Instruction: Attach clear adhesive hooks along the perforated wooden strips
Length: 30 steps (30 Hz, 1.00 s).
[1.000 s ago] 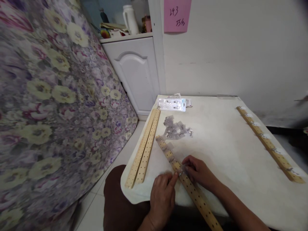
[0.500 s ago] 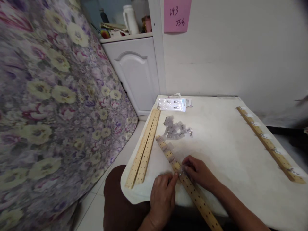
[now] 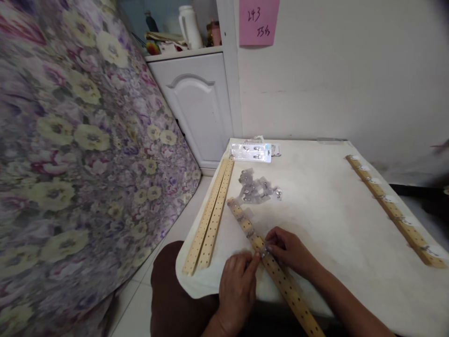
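A long wooden strip with rows of holes (image 3: 285, 283) lies slantwise at the table's near edge, and small metal clips on clear tabs sit across its far part. My left hand (image 3: 238, 283) rests at its left side, fingers curled, with the fingertips against a clip on the strip. From the right, my right hand (image 3: 289, 250) pinches the clear tab of that same clip (image 3: 264, 252); the fingers partly hide it. Beyond the strip's far end is a loose pile of clear tabs with metal clips (image 3: 257, 187).
Two more holed wooden strips (image 3: 213, 220) lie along the table's left edge. Clear packages (image 3: 250, 152) lie at the back. On the right, another strip (image 3: 396, 210) carries several clips with white tabs. A floral curtain (image 3: 84, 154) hangs at left.
Both hands stay at the same spot on the strip. My fingers shift only very slightly around the clip.
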### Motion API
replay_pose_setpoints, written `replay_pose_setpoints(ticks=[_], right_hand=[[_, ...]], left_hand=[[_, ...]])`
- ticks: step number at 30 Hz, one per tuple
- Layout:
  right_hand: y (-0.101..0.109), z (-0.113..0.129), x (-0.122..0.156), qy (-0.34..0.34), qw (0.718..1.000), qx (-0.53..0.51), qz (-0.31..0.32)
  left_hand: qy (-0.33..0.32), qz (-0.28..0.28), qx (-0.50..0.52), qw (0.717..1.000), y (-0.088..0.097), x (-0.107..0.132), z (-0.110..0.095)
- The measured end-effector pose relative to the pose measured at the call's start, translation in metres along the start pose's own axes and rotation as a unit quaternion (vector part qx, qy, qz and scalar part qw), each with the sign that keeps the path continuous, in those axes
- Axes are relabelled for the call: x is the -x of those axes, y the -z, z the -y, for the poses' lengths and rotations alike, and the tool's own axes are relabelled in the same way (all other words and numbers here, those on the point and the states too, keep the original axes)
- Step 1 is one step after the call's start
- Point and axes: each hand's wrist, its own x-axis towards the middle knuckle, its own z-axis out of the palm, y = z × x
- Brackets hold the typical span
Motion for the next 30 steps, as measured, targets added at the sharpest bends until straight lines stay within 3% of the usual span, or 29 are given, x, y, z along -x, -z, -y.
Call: replay_pose_setpoints(ticks=[8, 16, 23, 30], right_hand=[[0.001, 0.003, -0.002, -0.002, 1.0, -0.016, 0.011], [0.002, 0.003, 0.003, 0.023, 1.0, 0.0, -0.021], [0.018, -0.014, 0.004, 0.02, 0.994, -0.016, -0.11], [0.05, -0.018, -0.037, 0.067, 0.959, 0.138, -0.239]], left_hand=[[0.001, 0.013, -0.011, 1.0, 0.0, -0.001, 0.001], [0.004, -0.004, -0.01, 1.0, -0.001, 0.004, -0.001], [-0.001, -0.042, -0.018, 0.999, -0.007, 0.007, 0.002], [-0.011, -0.04, -0.029, 0.999, -0.005, 0.004, 0.001]])
